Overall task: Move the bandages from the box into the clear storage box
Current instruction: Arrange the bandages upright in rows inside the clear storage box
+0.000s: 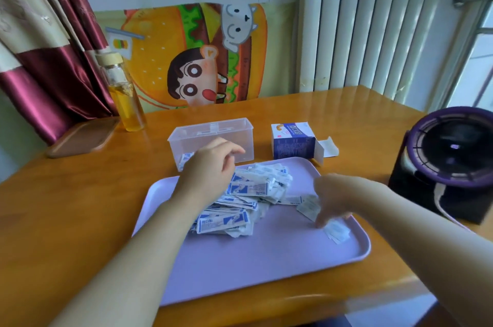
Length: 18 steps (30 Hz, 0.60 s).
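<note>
A heap of blue-and-white wrapped bandages lies on a lilac tray. Behind the tray stands the clear storage box, open on top, with a bandage or two at its left bottom corner. The blue bandage box stands to its right, flap open. My left hand hovers in front of the clear box, fingers relaxed and holding nothing. My right hand, blurred, reaches down with its fingertips on loose bandages at the tray's right side.
The tray rests on an orange wooden table. A bottle of yellow liquid and a wooden lid stand at the back left. A dark purple round appliance sits at the right edge. A cartoon poster hangs behind.
</note>
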Motion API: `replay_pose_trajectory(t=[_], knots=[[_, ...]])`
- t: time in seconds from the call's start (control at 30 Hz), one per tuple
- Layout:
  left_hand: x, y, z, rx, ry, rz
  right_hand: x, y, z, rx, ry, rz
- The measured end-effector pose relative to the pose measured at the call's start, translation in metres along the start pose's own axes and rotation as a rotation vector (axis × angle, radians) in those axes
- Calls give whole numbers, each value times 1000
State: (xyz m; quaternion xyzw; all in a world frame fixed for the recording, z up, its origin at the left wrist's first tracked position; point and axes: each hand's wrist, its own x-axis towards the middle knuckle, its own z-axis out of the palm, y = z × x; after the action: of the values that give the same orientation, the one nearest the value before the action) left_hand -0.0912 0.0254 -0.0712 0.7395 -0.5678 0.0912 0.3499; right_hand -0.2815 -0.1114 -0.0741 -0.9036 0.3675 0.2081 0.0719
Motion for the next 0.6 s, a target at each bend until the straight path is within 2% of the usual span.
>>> replay_pose_trajectory(t=[0.1, 0.3, 0.43, 0.6], knots=[[-8, 22, 8, -70, -88, 55, 5, 5, 7, 37, 47, -4], [-21, 41, 19, -113, -257, 59, 5, 10, 3, 156, -14, 19], [-26, 37, 16, -137, -270, 23, 9, 12, 5, 193, -46, 8], [-35, 26, 0, -179, -210, -36, -7, 15, 1, 37, 31, -43]])
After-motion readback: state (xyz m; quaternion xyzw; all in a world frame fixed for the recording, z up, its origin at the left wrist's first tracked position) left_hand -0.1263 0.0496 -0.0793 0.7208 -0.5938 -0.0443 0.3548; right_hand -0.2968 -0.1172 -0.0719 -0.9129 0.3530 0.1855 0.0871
